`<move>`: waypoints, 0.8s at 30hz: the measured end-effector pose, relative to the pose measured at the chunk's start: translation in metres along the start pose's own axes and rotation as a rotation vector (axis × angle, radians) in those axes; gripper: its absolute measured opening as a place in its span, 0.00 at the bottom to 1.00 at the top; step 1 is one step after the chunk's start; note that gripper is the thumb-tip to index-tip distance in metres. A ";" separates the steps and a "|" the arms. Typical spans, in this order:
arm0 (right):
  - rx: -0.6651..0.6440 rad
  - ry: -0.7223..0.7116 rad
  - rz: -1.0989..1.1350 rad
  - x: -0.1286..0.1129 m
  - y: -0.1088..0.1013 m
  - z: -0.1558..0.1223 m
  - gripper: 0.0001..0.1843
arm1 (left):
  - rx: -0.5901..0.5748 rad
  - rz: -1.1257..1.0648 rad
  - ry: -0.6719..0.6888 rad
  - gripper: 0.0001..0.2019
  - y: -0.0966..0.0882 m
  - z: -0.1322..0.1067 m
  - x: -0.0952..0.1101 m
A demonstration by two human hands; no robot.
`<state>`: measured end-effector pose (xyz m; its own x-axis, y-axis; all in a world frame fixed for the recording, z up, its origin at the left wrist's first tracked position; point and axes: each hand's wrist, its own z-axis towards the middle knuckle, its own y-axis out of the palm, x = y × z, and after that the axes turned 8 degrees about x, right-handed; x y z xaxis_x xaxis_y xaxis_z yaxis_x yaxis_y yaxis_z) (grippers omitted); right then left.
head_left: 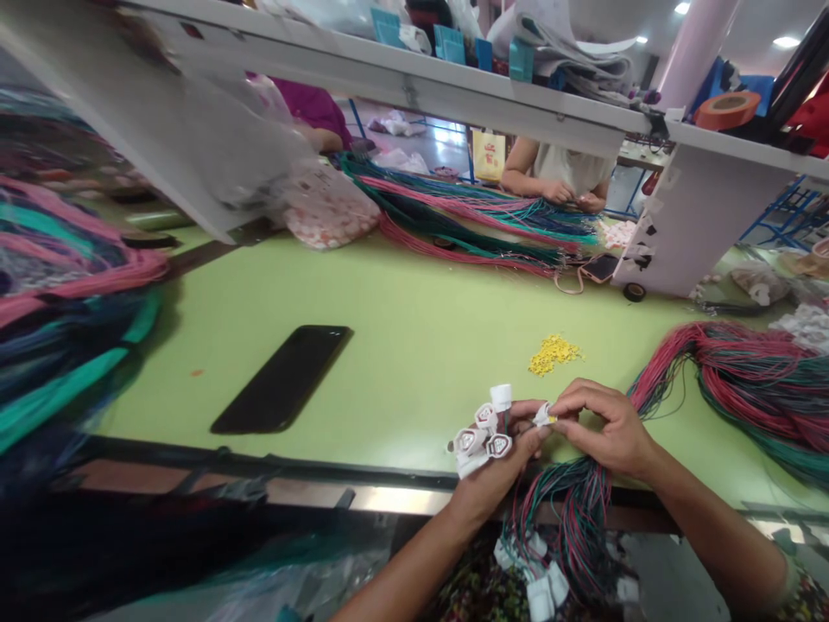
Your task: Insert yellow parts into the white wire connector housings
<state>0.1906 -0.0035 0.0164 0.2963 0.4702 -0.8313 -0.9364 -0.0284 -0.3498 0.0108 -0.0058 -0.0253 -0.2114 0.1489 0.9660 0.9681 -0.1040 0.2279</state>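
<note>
My left hand [518, 449] is closed around several white connectors [471, 442] on wires, which stick out past its fingers to the left. Between its thumb and index finger sits one more white connector [542, 415]. My right hand [605, 428] pinches a tiny yellow piece [553, 420] against that connector. A small pile of yellow pieces [553, 353] lies on the green table just beyond both hands. Below them a bundle of red, green and dark wires [570, 510] hangs over the table edge, with white connectors [547, 592] at its lower ends.
A black phone [283, 378] lies left on the green table [401, 345]. Wire bundles lie at the right [731, 371] and far left. Behind stand a bag of connectors [330, 207], a black tape roll [635, 292] and a shelf [453, 78]. Across the table, a person's hands [570, 195] work near wires.
</note>
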 end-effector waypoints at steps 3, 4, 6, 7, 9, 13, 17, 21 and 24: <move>0.038 -0.016 0.024 0.004 0.000 -0.001 0.06 | 0.005 0.018 0.010 0.12 -0.001 0.000 -0.002; 0.050 0.003 0.039 0.005 0.001 -0.002 0.05 | 0.003 0.021 0.015 0.12 -0.002 0.001 -0.003; 0.069 0.067 0.088 0.007 0.002 -0.003 0.04 | 0.003 0.026 0.027 0.12 -0.002 0.002 -0.006; 0.076 0.105 0.119 0.007 0.003 -0.004 0.03 | 0.003 0.030 0.034 0.12 -0.002 0.002 -0.007; 0.081 0.183 0.186 0.007 0.005 -0.005 0.02 | 0.010 0.038 0.054 0.12 -0.002 0.003 -0.010; 0.092 0.300 0.253 0.004 0.007 -0.004 0.02 | 0.028 0.062 0.076 0.11 -0.001 0.004 -0.013; 0.101 0.365 0.267 0.000 0.007 -0.002 0.03 | 0.024 0.067 0.055 0.11 -0.001 0.003 -0.011; 0.133 0.313 0.214 -0.003 0.007 -0.005 0.03 | 0.022 0.061 0.073 0.12 -0.004 0.001 -0.013; 0.157 0.222 0.103 -0.003 0.010 -0.009 0.04 | 0.041 0.070 0.106 0.12 -0.005 0.000 -0.017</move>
<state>0.1823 -0.0128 0.0117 0.2156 0.2670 -0.9393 -0.9763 0.0787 -0.2018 0.0094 -0.0083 -0.0427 -0.1544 0.0378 0.9873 0.9852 -0.0698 0.1568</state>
